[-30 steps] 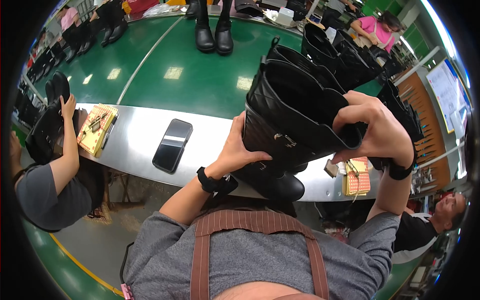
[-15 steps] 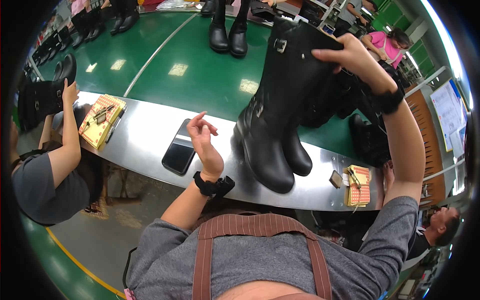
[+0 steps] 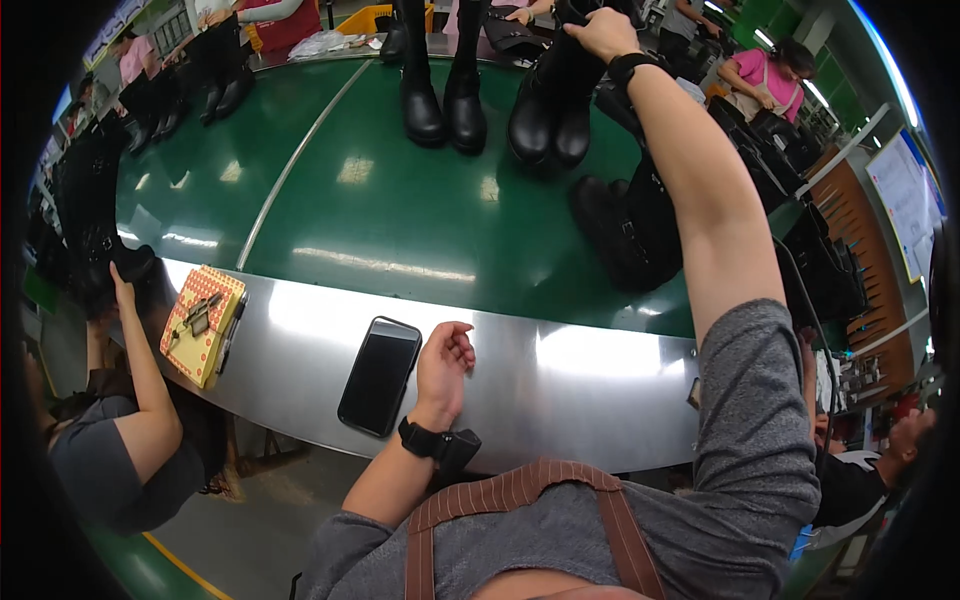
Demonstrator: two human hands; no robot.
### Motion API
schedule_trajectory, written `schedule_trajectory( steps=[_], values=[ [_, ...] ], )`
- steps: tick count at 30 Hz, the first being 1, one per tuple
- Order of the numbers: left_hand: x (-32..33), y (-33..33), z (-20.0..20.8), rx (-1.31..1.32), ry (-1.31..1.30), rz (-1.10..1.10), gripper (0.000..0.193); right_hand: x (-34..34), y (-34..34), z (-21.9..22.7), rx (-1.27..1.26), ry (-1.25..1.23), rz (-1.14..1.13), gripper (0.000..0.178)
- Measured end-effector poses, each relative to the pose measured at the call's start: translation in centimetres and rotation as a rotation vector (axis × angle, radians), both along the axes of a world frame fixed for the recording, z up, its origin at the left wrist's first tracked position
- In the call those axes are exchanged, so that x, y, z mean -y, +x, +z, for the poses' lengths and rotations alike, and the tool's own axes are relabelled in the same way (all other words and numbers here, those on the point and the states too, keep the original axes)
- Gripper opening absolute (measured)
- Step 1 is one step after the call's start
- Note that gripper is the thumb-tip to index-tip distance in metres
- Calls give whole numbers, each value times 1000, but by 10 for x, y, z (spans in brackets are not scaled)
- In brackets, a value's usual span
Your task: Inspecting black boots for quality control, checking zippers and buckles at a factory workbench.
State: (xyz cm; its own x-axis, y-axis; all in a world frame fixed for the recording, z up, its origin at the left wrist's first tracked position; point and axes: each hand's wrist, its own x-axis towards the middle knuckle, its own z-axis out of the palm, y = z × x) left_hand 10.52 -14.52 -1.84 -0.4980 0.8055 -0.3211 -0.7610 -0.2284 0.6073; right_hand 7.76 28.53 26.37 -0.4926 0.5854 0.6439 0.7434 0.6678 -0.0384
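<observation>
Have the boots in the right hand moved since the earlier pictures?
Yes, forward: judged against the metal ledge, the boots in the right hand have gone from over it to far across the green surface.

At twelve o'clock the upper edge cuts off the shafts of the standing boots (image 3: 424, 112). Toward one, whether the right grip (image 3: 604, 36) holds one boot of the dark pair (image 3: 540, 125) or both cannot be told. The right forearm (image 3: 705, 180) partly hides the lying boots (image 3: 622, 235) at two; at four, the sleeve (image 3: 752, 390) covers part of a small, unidentifiable item (image 3: 694, 393).
</observation>
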Motion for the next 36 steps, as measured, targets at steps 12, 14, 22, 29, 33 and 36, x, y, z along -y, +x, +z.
schedule_trajectory(
  steps=[12,14,22,29,33,36],
  values=[
    [-2,-2,8,-9,-55,-41,17,-18,-22,-29,213,-135,-55,82],
    [-4,0,11,-46,-42,-63,14,-28,-14,-14,242,-183,-38,84],
    [-7,-3,2,-77,-15,-65,15,76,60,106,240,-42,152,37],
    [-6,-3,-4,-129,-10,-55,14,191,221,108,-5,-160,292,46],
    [-5,-5,-17,-208,6,-61,13,275,299,-8,-121,-394,436,21],
    [-14,2,-6,-289,-35,-93,12,313,357,-110,-164,-511,233,21]
  ],
)
